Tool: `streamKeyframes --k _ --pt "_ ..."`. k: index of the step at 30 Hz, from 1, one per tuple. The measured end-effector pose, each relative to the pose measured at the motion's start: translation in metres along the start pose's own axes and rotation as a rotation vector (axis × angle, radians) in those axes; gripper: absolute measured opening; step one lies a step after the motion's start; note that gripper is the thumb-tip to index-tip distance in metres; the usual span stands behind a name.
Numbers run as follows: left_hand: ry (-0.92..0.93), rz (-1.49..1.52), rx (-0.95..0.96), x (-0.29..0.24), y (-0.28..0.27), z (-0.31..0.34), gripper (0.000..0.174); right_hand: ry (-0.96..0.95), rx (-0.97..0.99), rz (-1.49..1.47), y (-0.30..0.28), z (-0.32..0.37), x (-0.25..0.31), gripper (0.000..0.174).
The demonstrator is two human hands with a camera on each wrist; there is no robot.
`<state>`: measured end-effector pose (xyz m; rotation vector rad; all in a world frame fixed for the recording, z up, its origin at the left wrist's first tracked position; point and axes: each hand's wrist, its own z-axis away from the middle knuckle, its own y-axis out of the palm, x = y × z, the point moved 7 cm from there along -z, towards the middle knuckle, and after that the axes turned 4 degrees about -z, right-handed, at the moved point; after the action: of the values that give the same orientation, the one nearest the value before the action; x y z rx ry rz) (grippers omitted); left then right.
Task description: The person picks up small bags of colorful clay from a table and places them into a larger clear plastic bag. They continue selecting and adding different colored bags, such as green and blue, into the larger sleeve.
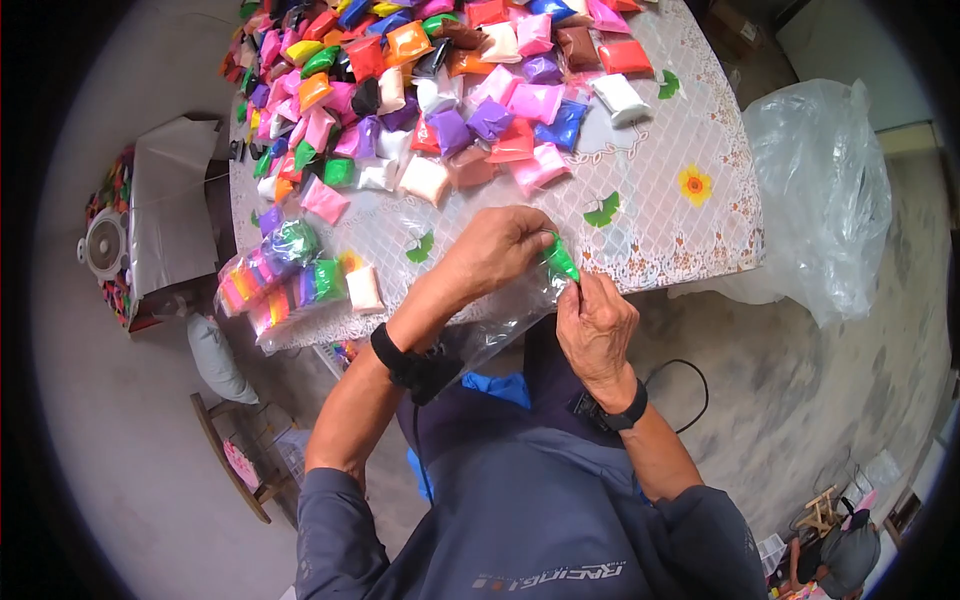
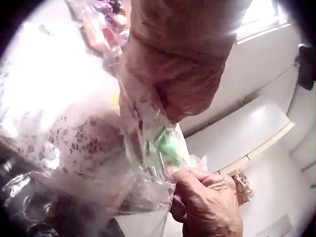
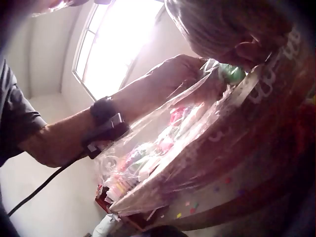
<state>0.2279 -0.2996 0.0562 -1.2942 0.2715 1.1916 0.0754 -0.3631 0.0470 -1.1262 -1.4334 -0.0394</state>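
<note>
Fingertips of the left hand are curled and pinch the upper end of one green packet. The right hand, likewise curled, pinches at its lower end. Neither hand is spread; the two are near each other, with the packet between them just above the near edge of the worktop. One clear bag extends from the hands toward the left forearm. Its creased film obstructs the left wrist view; whether the packet lies inside cannot be determined.

Straps noted: two, one on each wrist.

To the left on the worktop lies one filled bag of mixed colours, with one cream packet just beside it on the right. Beyond the hands, loose packets in pink, purple, red, orange, green, blue, black and white lie heaped and overlapping, too many for a reliable count. One white packet lies at the right side of the heap. The lace-patterned cover shows three green leaf prints.

Off the right side of the worktop stands one large plastic bag. Well to the left are one fan and one grey sack.
</note>
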Motion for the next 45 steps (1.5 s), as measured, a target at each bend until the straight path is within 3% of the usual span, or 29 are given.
streamKeyframes --k 2,12,14,21,26,29,35,38,40,45 --pt "0.163 -0.044 -0.165 -0.012 -0.008 0.008 0.022 0.018 0.005 0.007 0.0 0.0 -0.001 0.011" --pt "0.234 -0.076 -0.172 -0.009 -0.008 0.017 0.024 0.182 0.124 -0.258 -0.016 -0.004 -0.006 0.023" --pt "0.227 -0.082 -0.144 -0.009 -0.006 0.016 0.024 0.226 0.136 -0.329 -0.022 -0.007 -0.009 0.031" --pt "0.193 -0.065 -0.107 -0.004 -0.005 0.013 0.024 0.151 0.22 -0.202 -0.033 -0.034 0.004 0.033" --pt "0.079 0.109 -0.052 -0.001 -0.005 0.013 0.024 0.126 0.28 -0.171 -0.021 -0.035 0.005 0.03" --pt "0.114 0.081 -0.052 -0.003 -0.005 0.014 0.024 0.168 0.354 -0.093 -0.015 -0.036 0.011 0.029" --pt "0.113 0.148 0.067 0.002 0.001 0.012 0.021 0.059 0.346 -0.048 -0.017 -0.038 0.019 0.03" --pt "0.08 0.183 0.093 0.006 0.002 0.01 0.017 0.128 0.384 -0.097 -0.012 -0.037 0.011 0.027" --pt "0.054 0.229 0.106 0.013 0.006 0.005 0.016 0.05 0.338 -0.083 -0.012 -0.034 0.01 0.021" --pt "-0.067 0.306 0.129 0.015 0.01 0.003 0.016 0.092 0.321 -0.105 -0.011 -0.031 0.008 0.013"
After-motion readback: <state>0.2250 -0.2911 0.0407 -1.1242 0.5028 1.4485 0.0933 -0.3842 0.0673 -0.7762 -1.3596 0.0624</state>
